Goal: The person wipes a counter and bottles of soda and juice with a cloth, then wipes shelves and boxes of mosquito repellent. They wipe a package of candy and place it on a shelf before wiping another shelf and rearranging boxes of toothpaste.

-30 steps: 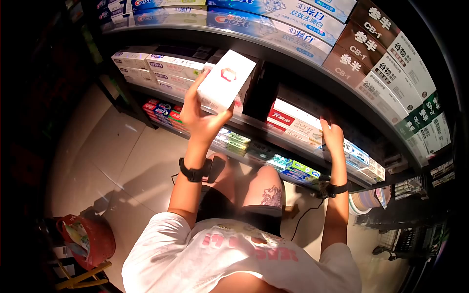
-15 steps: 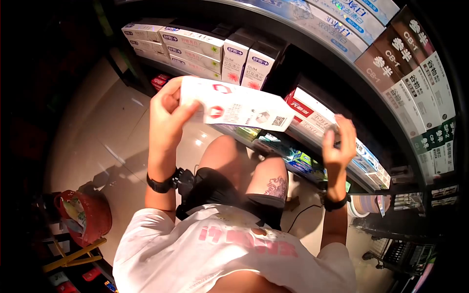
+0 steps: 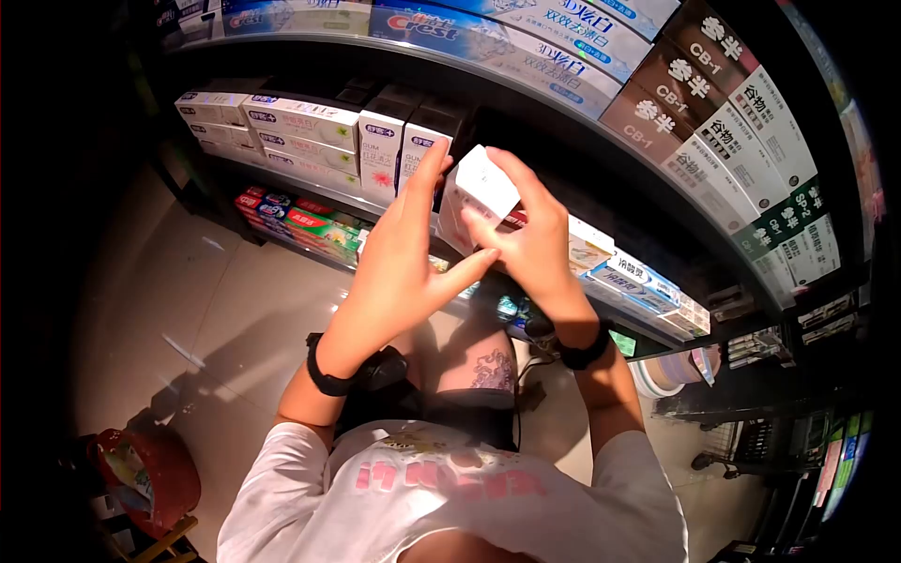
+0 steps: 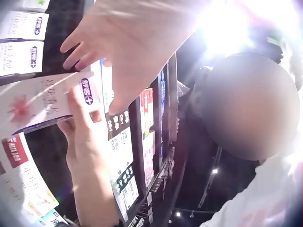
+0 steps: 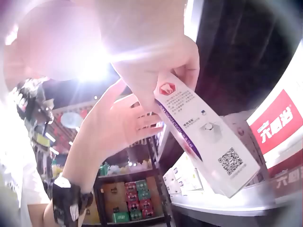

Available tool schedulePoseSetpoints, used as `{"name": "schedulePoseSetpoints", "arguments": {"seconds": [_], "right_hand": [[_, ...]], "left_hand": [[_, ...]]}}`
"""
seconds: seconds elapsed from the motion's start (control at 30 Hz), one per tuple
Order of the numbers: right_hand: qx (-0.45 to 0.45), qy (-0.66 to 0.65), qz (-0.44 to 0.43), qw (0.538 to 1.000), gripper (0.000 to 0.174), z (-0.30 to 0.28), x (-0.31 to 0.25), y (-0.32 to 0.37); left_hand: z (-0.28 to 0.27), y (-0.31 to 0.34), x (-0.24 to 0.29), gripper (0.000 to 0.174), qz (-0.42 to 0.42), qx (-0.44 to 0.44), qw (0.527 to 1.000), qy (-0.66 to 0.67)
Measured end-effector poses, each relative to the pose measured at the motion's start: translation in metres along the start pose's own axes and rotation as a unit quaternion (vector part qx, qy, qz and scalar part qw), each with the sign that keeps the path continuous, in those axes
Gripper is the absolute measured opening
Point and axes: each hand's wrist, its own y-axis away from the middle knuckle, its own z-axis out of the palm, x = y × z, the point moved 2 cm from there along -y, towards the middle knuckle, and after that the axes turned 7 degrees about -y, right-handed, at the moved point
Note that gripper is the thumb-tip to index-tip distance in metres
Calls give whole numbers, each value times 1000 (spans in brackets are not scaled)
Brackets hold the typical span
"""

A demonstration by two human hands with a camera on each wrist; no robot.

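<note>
My right hand (image 3: 542, 246) holds a white toothpaste box (image 3: 488, 183) by one end, thumb on one side and fingers on the other. A pink flower shows on the box's front in the left wrist view, a QR code on its back (image 5: 203, 137) in the right wrist view. Just left of it, my left hand (image 3: 399, 258) has its fingers extended and thumb spread, with nothing in its grasp. Matching flower boxes (image 3: 383, 150) stand on the shelf behind the hands, beside a dark gap.
White toothpaste boxes (image 3: 305, 127) are stacked at the left of this shelf, blue-and-white ones (image 3: 633, 277) at the right. Crest boxes (image 3: 422, 38) line the shelf above, with brown boxes (image 3: 648, 117) further right. A red bucket (image 3: 174, 479) stands on the floor at lower left.
The box has passed from my left hand to my right, and its end now faces up. My right hand has come left from the shelf; my left fingers have straightened.
</note>
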Motion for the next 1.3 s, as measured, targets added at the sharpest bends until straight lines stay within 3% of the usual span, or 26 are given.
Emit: {"name": "schedulePoseSetpoints", "arguments": {"seconds": [0.03, 0.07, 0.17, 0.33, 0.5, 0.63, 0.7, 0.83, 0.93, 1.03, 1.17, 1.23, 1.3], "right_hand": [[2, -36, 40, 999, 54, -5, 6, -4], [6, -70, 93, 993, 54, -8, 7, -6], [3, -64, 101, 993, 55, -5, 23, -6], [-12, -96, 129, 987, 53, -5, 43, -10], [10, 4, 59, 998, 50, 2, 57, -18], [-31, 20, 119, 992, 50, 8, 74, -22], [-74, 12, 206, 976, 50, 10, 75, -24], [-114, -18, 194, 974, 49, 12, 85, -25], [-173, 47, 197, 964, 47, 12, 81, -28], [-169, 39, 227, 958, 46, 11, 80, -28], [-153, -5, 217, 964, 46, 14, 93, -19], [-114, 44, 151, 981, 50, 14, 87, -15], [-123, 47, 149, 980, 53, 11, 83, -15]], "left_hand": [[-3, 1, -4, 77, 22, 9, 999, -21], [-2, 5, -14, 72, -8, 8, 1000, -21], [11, 21, -50, 47, -69, 14, 996, -50], [41, 37, -94, 34, -53, -4, 997, -62], [56, 40, -94, 34, -30, -20, 998, -47], [69, 44, -100, 39, -18, -40, 998, -46], [72, 45, -100, 41, -24, -44, 998, -24], [72, 45, -101, 40, -18, -22, 999, -36], [72, 42, -102, 40, -32, -17, 999, -17], [71, 35, -103, 35, -28, 43, 998, -40], [74, 33, -106, 33, -31, 56, 997, -46], [74, 35, -107, 33, -32, 56, 997, -51], [67, 36, -110, 34, -51, 72, 995, -47]]}}
